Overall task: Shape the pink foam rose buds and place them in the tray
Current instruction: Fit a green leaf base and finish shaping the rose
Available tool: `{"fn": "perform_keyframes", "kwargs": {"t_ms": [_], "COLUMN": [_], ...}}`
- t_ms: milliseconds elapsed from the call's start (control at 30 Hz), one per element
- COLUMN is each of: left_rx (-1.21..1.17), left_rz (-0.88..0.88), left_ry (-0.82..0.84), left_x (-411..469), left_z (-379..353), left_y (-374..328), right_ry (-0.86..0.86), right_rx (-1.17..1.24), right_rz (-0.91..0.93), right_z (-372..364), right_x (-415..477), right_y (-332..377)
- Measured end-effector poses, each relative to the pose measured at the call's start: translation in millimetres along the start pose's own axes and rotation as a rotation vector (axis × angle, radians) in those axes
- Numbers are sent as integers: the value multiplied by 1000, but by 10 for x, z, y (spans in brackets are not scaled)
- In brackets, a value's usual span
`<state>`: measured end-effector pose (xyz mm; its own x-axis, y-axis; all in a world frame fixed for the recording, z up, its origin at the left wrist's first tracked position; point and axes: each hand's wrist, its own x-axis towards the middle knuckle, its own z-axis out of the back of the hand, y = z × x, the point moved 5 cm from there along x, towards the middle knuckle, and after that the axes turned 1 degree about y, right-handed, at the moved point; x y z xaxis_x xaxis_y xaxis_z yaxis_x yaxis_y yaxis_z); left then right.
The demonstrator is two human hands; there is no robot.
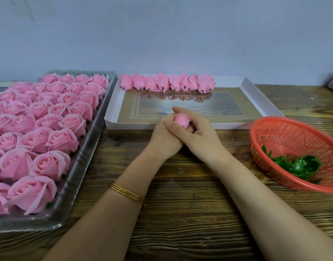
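Note:
Both my hands are clasped together over one pink foam rose bud just in front of the white tray's near wall. My left hand cups the bud from the left, and my right hand wraps its fingers around it from the right and over the top. Only the bud's top shows between the fingers. Along the far end of the white tray lies a row of several shaped pink buds, stems pointing toward me.
A clear plastic tray on the left holds several rows of open pink foam roses. A red mesh basket at the right holds green leaf calyxes. Everything sits on a dark wooden table against a pale wall.

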<state>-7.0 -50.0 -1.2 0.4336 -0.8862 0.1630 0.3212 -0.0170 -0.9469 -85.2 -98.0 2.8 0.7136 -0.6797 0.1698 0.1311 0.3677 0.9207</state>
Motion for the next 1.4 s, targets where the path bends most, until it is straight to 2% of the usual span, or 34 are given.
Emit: {"fn": "perform_keyframes", "kwargs": {"t_ms": [67, 233, 400, 633, 1167, 1333, 1400], "left_rx": [20, -89, -223, -431, -544, -557, -554], "left_rz": [-15, -8, -7, -4, 87, 87, 85], "left_ry": [11, 45, 245, 419, 482, 482, 490], "left_x": [-5, -15, -42, -64, -105, -107, -109], "left_z": [-2, -14, -117, -175, -152, -127, -129], "left_y": [-5, 1, -11, -48, -67, -81, -77], "right_ry": [-5, -116, 35, 271, 346, 389, 402], "right_rx": [58, 497, 713, 652, 633, 516, 540], "right_rz": [-21, -113, -67, -15, -57, -55, -91], "right_z": [22, 177, 265, 202, 134, 113, 123], "right_x": [-14, 23, 75, 33, -17, -2, 1], "right_y": [9, 48, 122, 135, 83, 72, 74]}}
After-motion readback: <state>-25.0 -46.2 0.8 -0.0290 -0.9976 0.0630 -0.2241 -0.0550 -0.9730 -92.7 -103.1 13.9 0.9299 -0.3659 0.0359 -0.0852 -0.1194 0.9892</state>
